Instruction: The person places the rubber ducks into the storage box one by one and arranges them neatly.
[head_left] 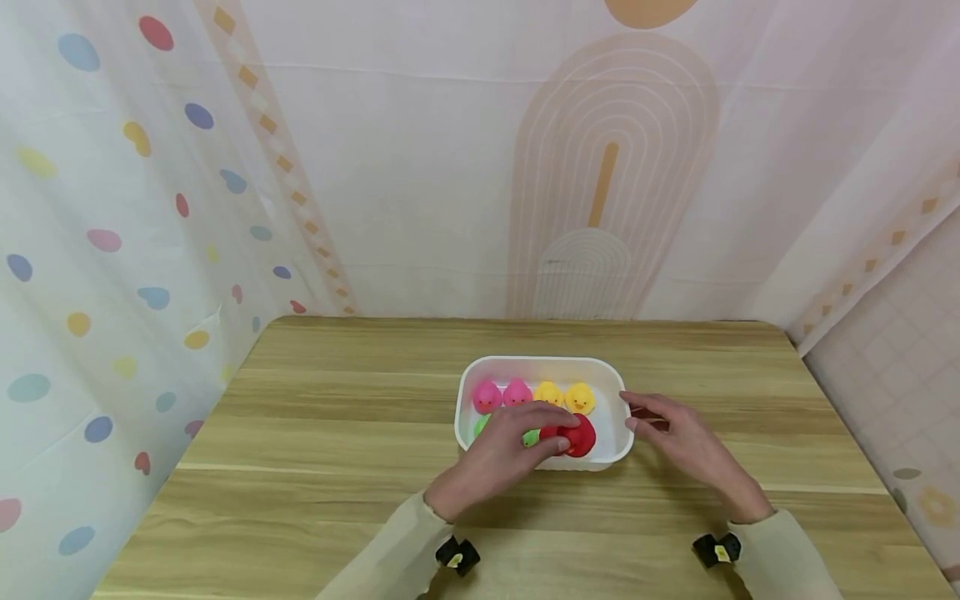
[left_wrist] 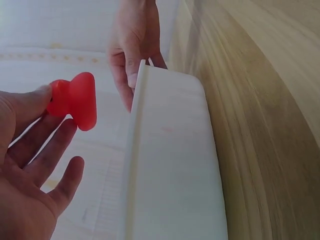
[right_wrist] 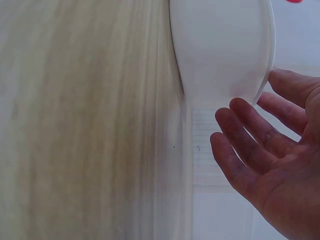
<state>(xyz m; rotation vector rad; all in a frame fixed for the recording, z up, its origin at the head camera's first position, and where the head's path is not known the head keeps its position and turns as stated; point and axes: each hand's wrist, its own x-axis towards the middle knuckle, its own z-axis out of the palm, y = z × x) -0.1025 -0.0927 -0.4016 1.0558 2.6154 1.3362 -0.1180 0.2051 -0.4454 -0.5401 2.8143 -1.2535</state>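
Note:
A white plastic tub (head_left: 540,359) holds small rubber ducks. Two pink ducks (head_left: 487,397) and two yellow ducks (head_left: 580,398) line its far side, while green ducks (head_left: 530,438) are partly hidden nearer me. My left hand (head_left: 510,440) reaches over the near rim and pinches a red rubber duck (left_wrist: 82,101) between thumb and fingers, above rim height in the left wrist view. More red shows beside it under the fingers. At the tub's right end, my right hand (head_left: 686,442) touches the rim, its fingers (right_wrist: 250,145) loosely bent and spread.
The tub stands on a wood-grain table (head_left: 337,433), whose far edge meets a patterned curtain (head_left: 420,183). Another curtain with coloured dots (head_left: 105,242) hangs along the left. Dark bands (head_left: 457,556) circle both wrists.

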